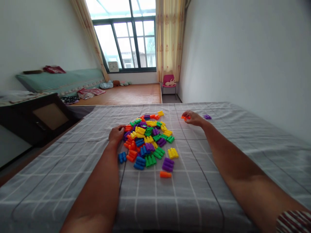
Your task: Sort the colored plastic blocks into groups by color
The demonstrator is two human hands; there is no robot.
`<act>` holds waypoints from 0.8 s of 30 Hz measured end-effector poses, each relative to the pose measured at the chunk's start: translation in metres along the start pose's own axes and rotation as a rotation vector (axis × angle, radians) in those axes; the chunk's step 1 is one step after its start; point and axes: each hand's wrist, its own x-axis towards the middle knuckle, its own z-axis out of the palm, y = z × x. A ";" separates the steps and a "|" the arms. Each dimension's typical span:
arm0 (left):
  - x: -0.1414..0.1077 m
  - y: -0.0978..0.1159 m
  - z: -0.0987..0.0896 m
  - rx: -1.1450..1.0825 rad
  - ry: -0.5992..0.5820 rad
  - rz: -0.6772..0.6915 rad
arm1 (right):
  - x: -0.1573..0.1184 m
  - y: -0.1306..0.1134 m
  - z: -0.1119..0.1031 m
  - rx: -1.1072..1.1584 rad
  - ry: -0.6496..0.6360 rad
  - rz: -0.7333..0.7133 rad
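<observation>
A heap of plastic pieces in orange, yellow, green, blue and purple (148,139) lies on the grey checked cloth (155,200). My left hand (117,133) is at the heap's left edge, its fingers closed on an orange piece (128,128). To the right of the heap, my right hand (190,117) has its fingers curled round an orange piece (185,118) low over the cloth. A purple piece (207,116) lies just right of that hand. Nearest me are a single orange piece (165,174) and a purple piece (168,164).
Beyond the cloth is a low bed platform (131,94) with clothes and soft toys. A dark cabinet (41,118) stands at the left, a pink chair (168,81) at the back. A white wall (243,58) runs along the right.
</observation>
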 end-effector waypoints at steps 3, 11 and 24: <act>0.000 0.001 -0.001 0.007 0.008 0.003 | 0.000 0.005 -0.004 -0.182 -0.105 -0.052; 0.001 0.001 0.000 0.030 0.006 -0.008 | -0.001 0.014 0.001 -0.267 -0.103 0.083; 0.002 -0.004 0.006 -0.018 0.012 0.003 | 0.048 -0.012 0.029 -0.745 -0.015 0.087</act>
